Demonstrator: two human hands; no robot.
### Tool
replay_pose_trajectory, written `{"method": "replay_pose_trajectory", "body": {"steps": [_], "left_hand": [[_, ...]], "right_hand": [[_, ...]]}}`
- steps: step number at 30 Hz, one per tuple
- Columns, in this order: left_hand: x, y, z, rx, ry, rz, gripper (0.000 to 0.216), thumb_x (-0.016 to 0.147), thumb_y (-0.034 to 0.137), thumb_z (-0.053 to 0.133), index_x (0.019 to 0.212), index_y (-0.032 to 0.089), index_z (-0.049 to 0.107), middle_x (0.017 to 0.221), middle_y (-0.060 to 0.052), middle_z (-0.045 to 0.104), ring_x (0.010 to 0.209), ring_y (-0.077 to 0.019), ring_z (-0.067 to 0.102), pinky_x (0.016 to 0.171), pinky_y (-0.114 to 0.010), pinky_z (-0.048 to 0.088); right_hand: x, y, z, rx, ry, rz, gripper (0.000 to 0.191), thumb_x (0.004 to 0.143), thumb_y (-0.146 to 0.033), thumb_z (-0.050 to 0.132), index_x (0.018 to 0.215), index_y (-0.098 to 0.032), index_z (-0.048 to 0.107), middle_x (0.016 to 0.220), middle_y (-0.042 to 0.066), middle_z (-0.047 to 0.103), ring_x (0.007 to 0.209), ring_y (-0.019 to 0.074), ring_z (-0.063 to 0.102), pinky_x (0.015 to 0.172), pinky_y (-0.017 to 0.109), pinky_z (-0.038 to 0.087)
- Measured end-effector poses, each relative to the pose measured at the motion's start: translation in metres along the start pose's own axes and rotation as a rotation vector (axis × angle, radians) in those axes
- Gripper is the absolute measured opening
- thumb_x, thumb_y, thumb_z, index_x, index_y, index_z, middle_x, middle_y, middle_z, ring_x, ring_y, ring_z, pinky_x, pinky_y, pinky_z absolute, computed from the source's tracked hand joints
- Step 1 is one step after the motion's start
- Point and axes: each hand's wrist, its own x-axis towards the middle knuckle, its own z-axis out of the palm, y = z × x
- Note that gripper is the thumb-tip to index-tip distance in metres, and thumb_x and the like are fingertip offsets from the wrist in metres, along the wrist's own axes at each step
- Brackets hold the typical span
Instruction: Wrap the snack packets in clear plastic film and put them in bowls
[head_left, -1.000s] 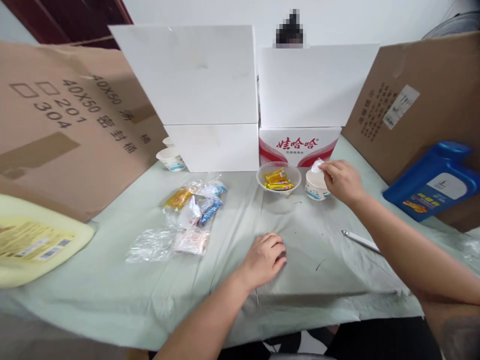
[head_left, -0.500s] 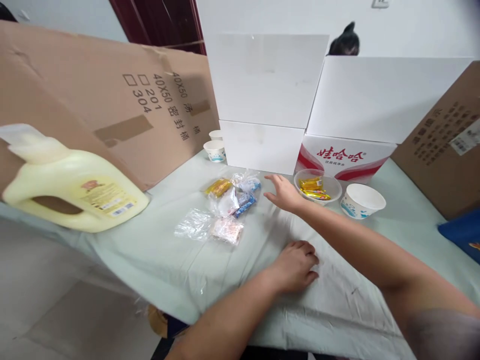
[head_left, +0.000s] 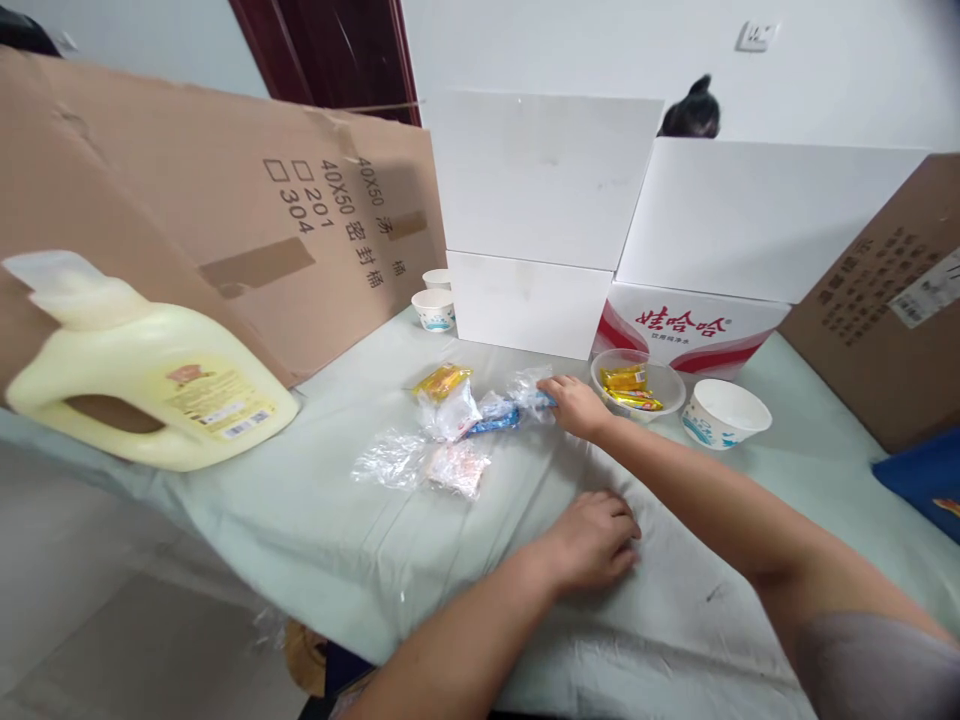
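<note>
My right hand [head_left: 579, 406] is closed on the edge of a crinkled clear plastic packet [head_left: 529, 388] with blue on it, at the right side of a small pile. Beside that packet in the pile are a blue packet [head_left: 495, 418], a white packet [head_left: 454, 410] and a yellow packet [head_left: 442, 381]. A pinkish clear-wrapped packet [head_left: 456, 468] and a crumpled clear wrapper [head_left: 390, 458] lie nearer to me. My left hand [head_left: 596, 540] rests palm down on the cloth, fingers slightly bent and holding nothing.
A clear plastic bowl [head_left: 637, 362] with yellow packets stands right of my right hand, next to a white paper bowl [head_left: 726, 412]. Another paper bowl [head_left: 433, 310] stands at the back. A yellow jug [head_left: 172, 380] is on the left. Cardboard [head_left: 225, 200] and white boxes [head_left: 532, 300] wall the table.
My right hand has come down to the pile and closed on the clear-and-blue packet, which has shifted right. My left hand stays on the cloth. The camera view has tilted slightly up.
</note>
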Motion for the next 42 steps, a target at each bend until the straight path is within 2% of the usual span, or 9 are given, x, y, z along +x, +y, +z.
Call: {"method": "replay_pose_trajectory", "body": {"steps": [4,9,14,18,23,27,30,37,42], "left_hand": [[0.000,0.004,-0.006,-0.050,0.292,-0.045,0.013,0.088,0.018,0.055,0.094,0.018,0.066,0.095,-0.006,0.068,0.091,-0.0198,0.064,0.085,-0.035,0.054],[0.002,-0.001,-0.005,0.061,0.555,-0.164,0.033,0.085,0.018,0.058,0.118,0.020,0.058,0.115,-0.010,0.060,0.108,-0.0257,0.058,0.095,-0.046,0.051],[0.007,-0.002,0.008,0.100,0.358,0.029,0.055,0.083,0.027,0.067,0.134,0.022,0.047,0.141,-0.014,0.047,0.130,-0.0308,0.046,0.105,-0.052,0.044],[0.010,-0.006,0.013,0.105,0.238,0.086,0.048,0.085,0.015,0.060,0.132,0.021,0.051,0.145,-0.012,0.046,0.137,-0.0297,0.041,0.109,-0.052,0.042],[0.011,-0.013,0.012,0.089,0.285,0.067,0.037,0.086,0.014,0.058,0.122,0.020,0.058,0.134,-0.012,0.055,0.124,-0.0261,0.054,0.103,-0.047,0.049],[0.012,-0.012,0.013,0.103,0.341,0.112,0.032,0.082,0.014,0.063,0.114,0.020,0.062,0.129,-0.011,0.057,0.122,-0.0269,0.055,0.102,-0.047,0.050],[0.014,-0.013,0.014,0.080,0.376,0.157,0.026,0.083,0.013,0.062,0.108,0.020,0.064,0.125,-0.010,0.059,0.122,-0.0260,0.055,0.102,-0.046,0.051],[0.014,-0.020,0.019,0.076,0.430,0.174,0.018,0.089,0.016,0.057,0.105,0.020,0.065,0.122,-0.010,0.060,0.117,-0.0228,0.058,0.100,-0.043,0.052],[0.016,-0.022,0.022,0.110,0.410,0.091,0.016,0.089,0.018,0.057,0.103,0.020,0.064,0.120,-0.010,0.059,0.110,-0.0200,0.062,0.098,-0.039,0.053]], "right_hand": [[-0.101,0.023,-0.011,-0.053,0.056,-0.086,0.049,0.081,-0.001,0.049,0.127,-0.013,0.058,0.127,0.016,0.061,0.114,0.0250,0.056,0.100,0.043,0.046],[-0.209,0.033,-0.012,-0.085,0.167,-0.169,0.048,0.087,-0.004,0.043,0.133,-0.015,0.054,0.126,0.017,0.062,0.116,0.0268,0.056,0.095,0.048,0.051],[-0.248,0.017,-0.008,-0.027,0.163,-0.076,0.053,0.087,-0.008,0.045,0.140,-0.014,0.045,0.140,0.018,0.052,0.130,0.0281,0.047,0.102,0.050,0.047],[-0.264,0.015,-0.017,0.027,0.155,-0.036,0.043,0.091,-0.016,0.049,0.133,-0.016,0.051,0.139,0.016,0.053,0.126,0.0261,0.051,0.101,0.047,0.048],[-0.316,0.045,-0.033,-0.098,0.269,0.346,0.032,0.093,-0.029,0.052,0.121,-0.016,0.060,0.127,0.016,0.060,0.117,0.0287,0.055,0.096,0.047,0.047],[-0.360,0.068,-0.038,-0.318,0.122,0.771,0.031,0.091,-0.024,0.053,0.119,-0.014,0.062,0.118,0.017,0.063,0.108,0.0331,0.057,0.089,0.048,0.047],[-0.364,0.070,-0.041,-0.292,0.012,0.785,0.026,0.093,-0.019,0.045,0.111,-0.016,0.065,0.105,0.014,0.065,0.099,0.0278,0.061,0.085,0.041,0.048],[-0.291,0.017,-0.044,0.009,0.121,0.358,0.034,0.097,-0.022,0.041,0.128,-0.020,0.054,0.113,0.009,0.061,0.090,0.0198,0.064,0.078,0.031,0.050],[-0.265,0.009,-0.045,-0.073,0.000,0.340,0.036,0.096,-0.019,0.041,0.128,-0.020,0.057,0.109,0.010,0.062,0.086,0.0196,0.065,0.072,0.029,0.046]]}}
